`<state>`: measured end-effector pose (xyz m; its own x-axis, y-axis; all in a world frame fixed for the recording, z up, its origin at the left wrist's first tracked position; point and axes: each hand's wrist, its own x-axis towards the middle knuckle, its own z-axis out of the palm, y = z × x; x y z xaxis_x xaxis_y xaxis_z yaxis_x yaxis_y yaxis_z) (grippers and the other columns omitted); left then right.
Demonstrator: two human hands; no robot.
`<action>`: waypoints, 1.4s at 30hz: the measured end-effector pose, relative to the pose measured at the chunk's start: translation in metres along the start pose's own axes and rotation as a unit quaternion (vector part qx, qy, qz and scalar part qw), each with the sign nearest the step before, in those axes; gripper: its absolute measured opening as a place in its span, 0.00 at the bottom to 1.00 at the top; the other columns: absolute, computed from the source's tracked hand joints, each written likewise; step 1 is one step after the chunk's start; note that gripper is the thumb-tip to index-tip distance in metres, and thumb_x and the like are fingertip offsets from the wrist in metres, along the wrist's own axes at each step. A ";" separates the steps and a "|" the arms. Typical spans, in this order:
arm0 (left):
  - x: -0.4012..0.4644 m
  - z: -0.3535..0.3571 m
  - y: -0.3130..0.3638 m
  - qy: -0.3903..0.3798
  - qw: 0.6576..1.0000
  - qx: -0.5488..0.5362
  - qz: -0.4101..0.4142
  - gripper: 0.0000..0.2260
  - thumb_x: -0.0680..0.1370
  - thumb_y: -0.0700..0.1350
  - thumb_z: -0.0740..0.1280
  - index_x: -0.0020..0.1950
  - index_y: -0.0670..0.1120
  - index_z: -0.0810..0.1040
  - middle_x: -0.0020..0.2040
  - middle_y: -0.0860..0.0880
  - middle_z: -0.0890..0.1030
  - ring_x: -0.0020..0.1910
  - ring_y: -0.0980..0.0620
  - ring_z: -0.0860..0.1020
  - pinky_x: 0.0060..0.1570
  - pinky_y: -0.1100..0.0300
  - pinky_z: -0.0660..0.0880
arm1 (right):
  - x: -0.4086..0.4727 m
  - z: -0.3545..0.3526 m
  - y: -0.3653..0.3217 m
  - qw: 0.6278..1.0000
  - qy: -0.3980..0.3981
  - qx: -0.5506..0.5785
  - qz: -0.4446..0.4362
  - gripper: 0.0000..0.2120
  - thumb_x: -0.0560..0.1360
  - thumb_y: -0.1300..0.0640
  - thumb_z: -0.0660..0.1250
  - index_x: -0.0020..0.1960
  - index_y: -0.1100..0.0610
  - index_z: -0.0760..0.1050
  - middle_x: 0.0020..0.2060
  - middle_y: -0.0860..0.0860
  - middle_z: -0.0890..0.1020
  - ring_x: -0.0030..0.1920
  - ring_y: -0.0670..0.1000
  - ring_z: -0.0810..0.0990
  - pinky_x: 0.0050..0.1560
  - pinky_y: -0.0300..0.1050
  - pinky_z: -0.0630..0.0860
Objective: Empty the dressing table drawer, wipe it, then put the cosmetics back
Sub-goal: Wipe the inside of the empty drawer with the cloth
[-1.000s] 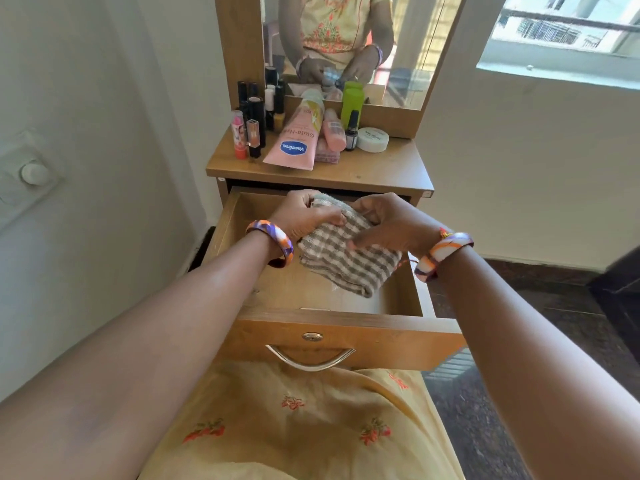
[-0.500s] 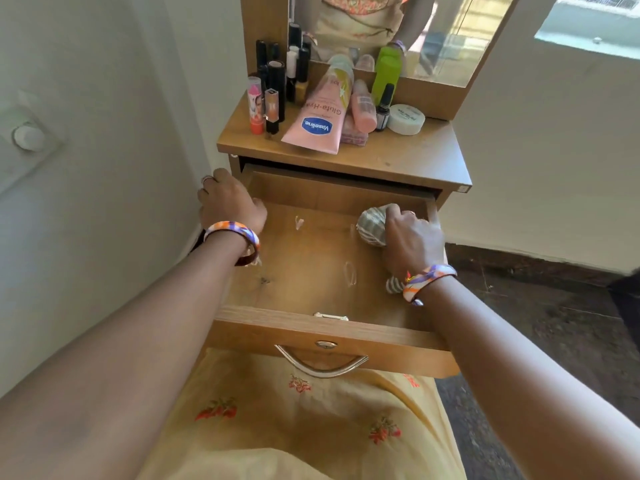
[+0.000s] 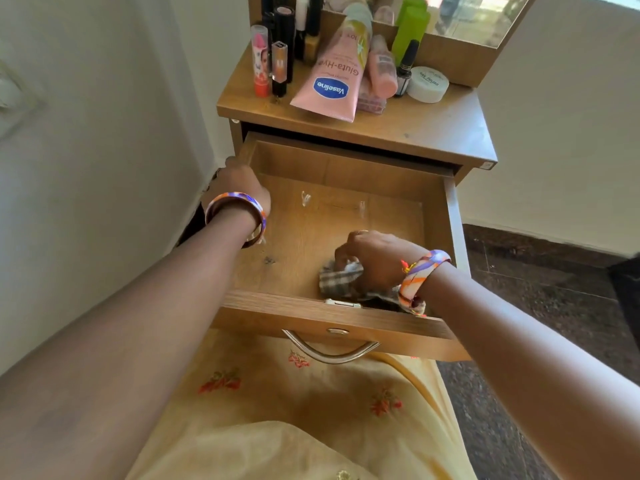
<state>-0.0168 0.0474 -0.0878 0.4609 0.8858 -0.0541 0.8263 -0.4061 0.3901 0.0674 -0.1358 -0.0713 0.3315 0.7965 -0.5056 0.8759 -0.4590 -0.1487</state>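
— Two hands at work, each with one bangle. The right hand is curled round a bunched checked cloth, pressing it on the drawer floor at about five o'clock, near the front wall.

— And the other?

— The left hand grips the drawer's side wall at nine o'clock, fingers folded over the edge. I'd say that's to steady it, so the drawer doesn't slide while she rubs.

— Anything left inside?

— Nothing but the cloth, a dark spot at seven o'clock and a couple of shiny smears at twelve. Wiping looks only part done.

— Where are the cosmetics?

— All on the tabletop at twelve o'clock, pushed back toward the mirror, out of the wiping. One pink tube, one green bottle, one white jar, one small dark bottle. The lipsticks stand crowded on the left; at least five, and I can't count them exactly.
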 end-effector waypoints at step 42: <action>-0.002 -0.004 -0.004 -0.019 0.999 -0.031 0.016 0.14 0.77 0.39 0.58 0.62 0.36 0.66 0.56 0.37 0.76 0.49 0.39 0.78 0.44 0.52 0.74 | 0.073 -0.030 0.007 0.918 0.200 0.127 0.318 0.09 0.74 0.56 0.66 0.51 0.59 0.78 0.51 0.56 0.81 0.50 0.58 0.80 0.42 0.44 0.69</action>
<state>-0.0220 0.0477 -0.0854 0.4997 0.8630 -0.0745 0.7901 -0.4188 0.4476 0.1080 -0.0689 -0.0832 0.8943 0.3934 -0.2131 0.3676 -0.9176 -0.1511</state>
